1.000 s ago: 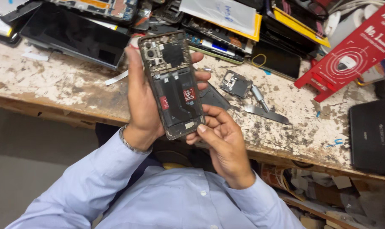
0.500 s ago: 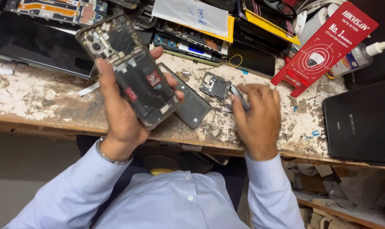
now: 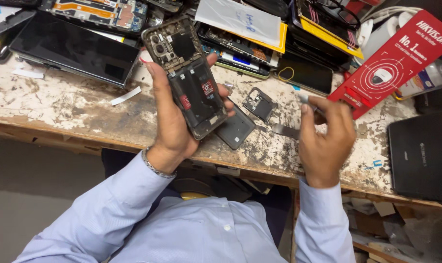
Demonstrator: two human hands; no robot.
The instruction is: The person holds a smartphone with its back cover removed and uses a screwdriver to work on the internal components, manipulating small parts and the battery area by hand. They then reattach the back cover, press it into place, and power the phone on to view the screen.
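Observation:
My left hand (image 3: 174,124) holds an opened phone (image 3: 187,78) by its sides, back cover off, with the black battery and camera module facing up. It hovers over the worn bench (image 3: 75,112). My right hand (image 3: 325,139) is over the bench further right, fingers pinched on a thin metal tool (image 3: 306,100), likely tweezers. A second metal piece (image 3: 285,130) lies just left of that hand. Between the hands lie a small black cover part (image 3: 260,103) and a dark flat plate (image 3: 236,130).
A black tablet (image 3: 75,48) lies at the back left among several stripped phone boards and frames. A red box (image 3: 393,65) leans at the back right beside a clear bottle (image 3: 427,78). A black device (image 3: 423,156) rests at the right edge.
My right hand left the phone's lower end, moved right over the bench and closed on the thin metal tool. The left hand kept the phone, tilting it leftward.

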